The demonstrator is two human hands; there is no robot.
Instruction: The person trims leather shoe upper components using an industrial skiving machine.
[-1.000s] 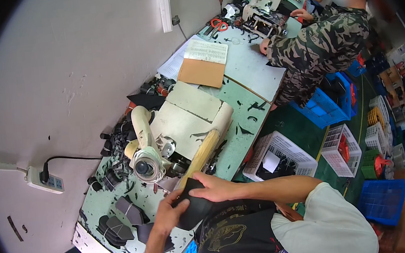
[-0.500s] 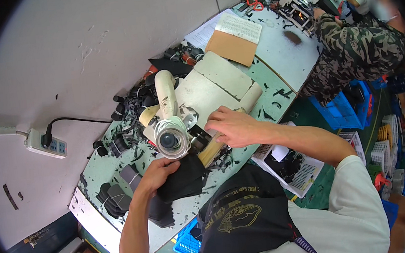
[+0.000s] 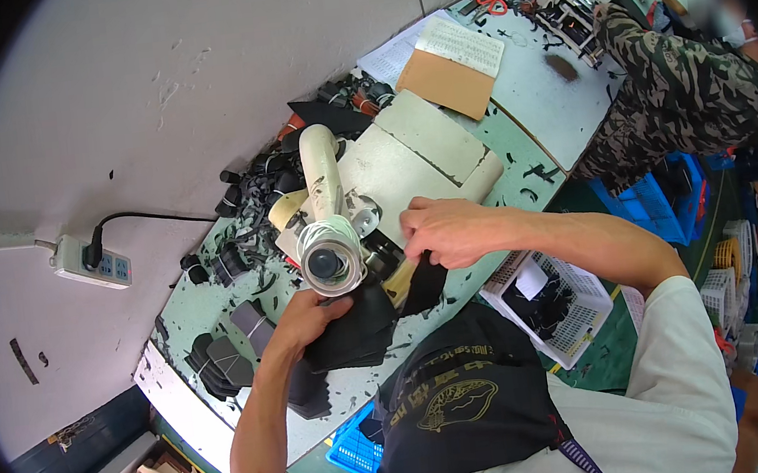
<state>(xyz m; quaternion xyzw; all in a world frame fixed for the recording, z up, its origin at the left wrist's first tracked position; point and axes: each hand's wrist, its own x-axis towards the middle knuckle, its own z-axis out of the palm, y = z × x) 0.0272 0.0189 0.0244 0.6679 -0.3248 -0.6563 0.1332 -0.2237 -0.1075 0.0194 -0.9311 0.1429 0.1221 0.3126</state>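
A cream bench machine (image 3: 413, 164) with a curved pipe (image 3: 321, 164) stands on the table. My left hand (image 3: 303, 323) is closed on a stack of flat black pieces (image 3: 352, 332), thumb on top, at the machine's near left side. On the right, a single black piece (image 3: 423, 287) hangs from the pinched fingers of my right hand (image 3: 450, 231), beside the machine's yellowish front plate (image 3: 396, 283). The round clear end of the pipe (image 3: 331, 262) hides part of the work spot. More dark pieces (image 3: 307, 387) lie under my left wrist.
Banded grey and black bundles (image 3: 226, 363) lie left on the scrap-strewn table. Further back are rolled dark bundles (image 3: 250, 195) and an open notebook (image 3: 449, 72). A white basket (image 3: 582, 321) stands at right. Beyond, a person in a camouflage sleeve (image 3: 686, 84) works.
My right hand now holds up a black piece that did not show in its fingers before. My left hand stays on the stack. The whole view has shifted slightly.
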